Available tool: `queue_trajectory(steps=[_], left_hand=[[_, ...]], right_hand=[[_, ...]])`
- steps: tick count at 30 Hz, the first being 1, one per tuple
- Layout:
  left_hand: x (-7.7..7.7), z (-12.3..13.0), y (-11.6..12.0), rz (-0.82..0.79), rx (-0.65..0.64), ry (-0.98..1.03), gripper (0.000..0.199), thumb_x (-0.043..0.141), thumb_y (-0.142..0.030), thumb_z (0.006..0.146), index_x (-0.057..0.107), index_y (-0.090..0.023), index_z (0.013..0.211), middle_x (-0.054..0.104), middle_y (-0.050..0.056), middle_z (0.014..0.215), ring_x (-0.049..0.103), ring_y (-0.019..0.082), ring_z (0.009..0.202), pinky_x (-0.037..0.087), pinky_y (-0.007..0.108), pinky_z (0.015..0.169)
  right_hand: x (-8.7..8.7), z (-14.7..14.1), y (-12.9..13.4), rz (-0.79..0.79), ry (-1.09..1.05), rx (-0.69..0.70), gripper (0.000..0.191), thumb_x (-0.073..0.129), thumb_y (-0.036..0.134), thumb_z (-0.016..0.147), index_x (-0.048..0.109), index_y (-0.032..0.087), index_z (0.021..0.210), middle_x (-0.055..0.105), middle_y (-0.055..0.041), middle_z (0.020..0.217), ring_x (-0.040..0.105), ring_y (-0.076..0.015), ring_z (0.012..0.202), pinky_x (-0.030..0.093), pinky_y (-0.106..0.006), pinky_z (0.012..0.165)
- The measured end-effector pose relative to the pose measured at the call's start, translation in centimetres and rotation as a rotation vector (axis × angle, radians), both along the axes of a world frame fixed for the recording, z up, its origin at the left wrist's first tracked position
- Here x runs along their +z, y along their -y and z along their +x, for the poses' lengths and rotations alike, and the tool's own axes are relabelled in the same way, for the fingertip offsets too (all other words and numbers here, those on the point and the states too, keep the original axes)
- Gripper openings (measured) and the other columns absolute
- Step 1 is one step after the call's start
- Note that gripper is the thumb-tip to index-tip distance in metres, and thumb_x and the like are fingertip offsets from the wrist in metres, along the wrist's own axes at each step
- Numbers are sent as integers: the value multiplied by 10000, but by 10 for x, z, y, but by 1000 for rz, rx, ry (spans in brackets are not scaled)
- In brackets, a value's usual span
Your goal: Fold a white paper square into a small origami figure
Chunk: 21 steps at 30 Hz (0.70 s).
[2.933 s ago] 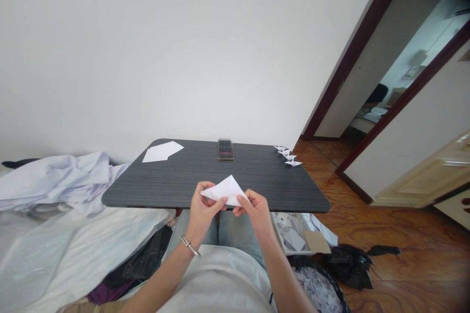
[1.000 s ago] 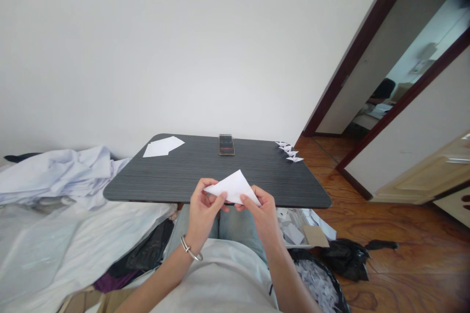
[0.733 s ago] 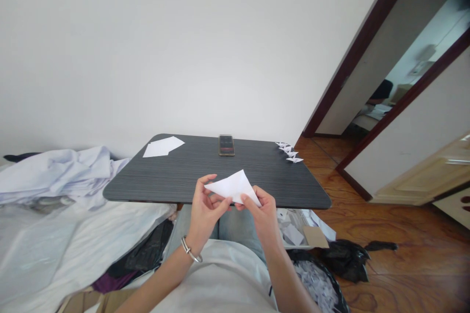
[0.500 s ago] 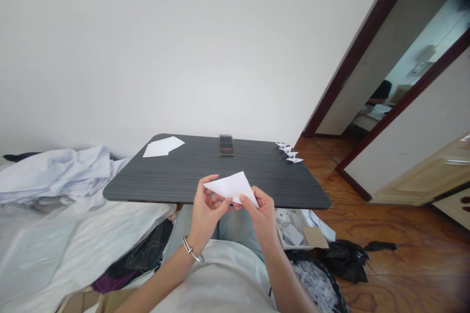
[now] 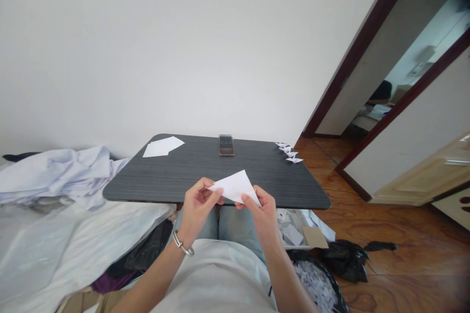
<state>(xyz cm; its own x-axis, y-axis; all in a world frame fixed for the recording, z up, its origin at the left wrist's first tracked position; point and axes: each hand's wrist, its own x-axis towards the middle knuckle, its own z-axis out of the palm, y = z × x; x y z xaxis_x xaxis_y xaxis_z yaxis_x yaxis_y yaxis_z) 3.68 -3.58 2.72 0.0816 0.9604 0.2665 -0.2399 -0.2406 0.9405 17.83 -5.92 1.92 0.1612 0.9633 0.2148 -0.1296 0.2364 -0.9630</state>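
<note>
White sheets (image 5: 162, 146) lie at the far left of the dark desk (image 5: 176, 171), near the wall. The left hand (image 5: 201, 205), a silver bangle (image 5: 182, 243) on its wrist, pinches one pointed end of the folded white paper (image 5: 235, 187) between thumb and fingers. The paper — roughly triangular, one corner pointing toward the wall — is held over the desk's near edge. Beyond it lies a phone (image 5: 226, 145). The right hand (image 5: 260, 208) grips the paper's other end — the hands apart. Small folded paper pieces (image 5: 289, 152) line the desk's right side.
</note>
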Motion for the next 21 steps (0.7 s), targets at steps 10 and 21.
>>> queue_trajectory(steps=[10, 21], left_hand=[[3, -2, 2, 51, 68, -60, 261, 642, -257, 664, 427, -158, 552, 467, -28, 620, 475, 86, 550, 465, 197, 502], [-1, -6, 0, 131, 114, -87, 226, 635, -204, 672, 449, -157, 552, 477, -21, 639, 478, 92, 575, 437, 193, 527]], right_hand=[[0, 1, -1, -9, 33, -21, 176, 603, 263, 694, 535, 153, 575, 543, 23, 517, 500, -108, 492, 423, -214, 485], [-3, 2, -2, 5, -23, 1, 170, 633, 265, 682, 575, 155, 566, 551, 22, 541, 518, -119, 524, 433, -231, 525]])
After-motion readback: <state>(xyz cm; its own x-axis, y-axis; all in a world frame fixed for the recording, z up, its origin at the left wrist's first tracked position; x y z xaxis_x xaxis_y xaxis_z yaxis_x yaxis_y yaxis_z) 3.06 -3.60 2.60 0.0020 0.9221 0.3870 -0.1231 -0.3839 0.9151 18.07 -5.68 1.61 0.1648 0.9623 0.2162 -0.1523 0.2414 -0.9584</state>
